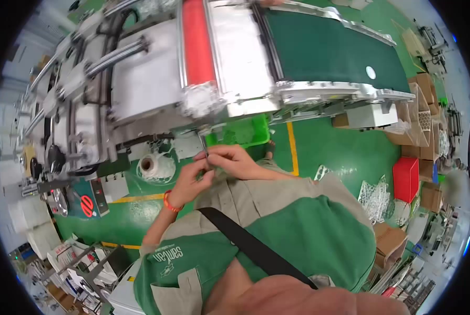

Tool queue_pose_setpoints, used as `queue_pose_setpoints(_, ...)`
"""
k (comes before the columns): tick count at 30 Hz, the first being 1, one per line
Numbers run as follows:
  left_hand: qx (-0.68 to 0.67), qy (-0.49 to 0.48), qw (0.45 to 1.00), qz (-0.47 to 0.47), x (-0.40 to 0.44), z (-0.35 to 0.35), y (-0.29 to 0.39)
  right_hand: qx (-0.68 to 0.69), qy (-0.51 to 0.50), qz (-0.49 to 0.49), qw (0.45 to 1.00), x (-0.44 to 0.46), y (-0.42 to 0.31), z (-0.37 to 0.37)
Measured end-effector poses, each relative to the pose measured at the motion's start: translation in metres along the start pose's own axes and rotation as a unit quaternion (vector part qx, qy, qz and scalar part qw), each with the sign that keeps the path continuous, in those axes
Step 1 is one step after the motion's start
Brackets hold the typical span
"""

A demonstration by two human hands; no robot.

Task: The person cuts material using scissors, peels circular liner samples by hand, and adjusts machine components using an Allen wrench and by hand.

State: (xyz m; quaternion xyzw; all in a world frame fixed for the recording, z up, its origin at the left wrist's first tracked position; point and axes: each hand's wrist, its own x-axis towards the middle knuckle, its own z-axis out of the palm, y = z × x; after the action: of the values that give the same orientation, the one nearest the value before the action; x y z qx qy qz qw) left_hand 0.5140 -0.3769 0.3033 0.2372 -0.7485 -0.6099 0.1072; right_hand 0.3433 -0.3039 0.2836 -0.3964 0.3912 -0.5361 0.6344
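My left hand (pixel 189 181), with an orange band at the wrist, is closed, its fingertips pinched together in front of my shirt. My right hand (pixel 237 161) meets it there, also closed, with thumb and fingers pressed together. Something thin and small seems to be between the fingertips, but it is too small and too covered to name. Just beyond the hands is a bright green bin (pixel 245 131) under the machine's front edge.
A long machine with a red roller (pixel 197 42) and a dark green conveyor belt (pixel 334 47) runs across in front of me. A white roll (pixel 153 167) lies below it at left. A red box (pixel 405 179) and several cardboard boxes (pixel 390 241) stand at right.
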Motion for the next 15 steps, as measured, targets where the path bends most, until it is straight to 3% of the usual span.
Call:
queue_pose_setpoints(3,0.013,-0.082,0.996,0.025,0.077,0.063,0.032,0.001,0.131,-0.126,0.983,-0.043,-0.060,-0.066)
queue_pose_setpoints(5,-0.074,-0.059,0.995,0.039,0.109,0.110,0.042,0.024,0.149,-0.105,0.983,-0.070,-0.074,-0.106)
queue_pose_setpoints(6,-0.156,-0.029,0.986,0.057,0.123,0.128,0.043,-0.086,0.117,-0.151,0.978,-0.080,-0.075,-0.118)
queue_pose_setpoints(7,-0.112,-0.030,0.992,0.049,0.144,0.136,0.038,-0.194,0.083,-0.197,0.958,-0.084,-0.074,-0.127)
queue_pose_setpoints(8,-0.122,0.008,0.992,0.032,0.168,0.142,0.035,-0.221,0.148,-0.212,0.940,-0.078,-0.065,-0.141)
queue_pose_setpoints(9,-0.128,0.015,0.991,-0.035,0.192,0.147,0.023,-0.192,0.234,-0.184,0.935,-0.068,-0.061,-0.152)
queue_pose_setpoints(11,-0.230,0.094,0.968,-0.021,0.218,0.166,0.021,-0.048,0.257,-0.159,0.952,-0.056,-0.053,-0.176)
queue_pose_setpoints(13,-0.184,0.105,0.977,-0.002,0.221,0.172,0.045,-0.070,0.227,-0.174,0.956,-0.062,-0.073,-0.189)
queue_pose_setpoints(15,-0.139,0.110,0.984,0.012,0.211,0.170,0.058,-0.209,0.155,-0.252,0.932,-0.077,-0.094,-0.186)
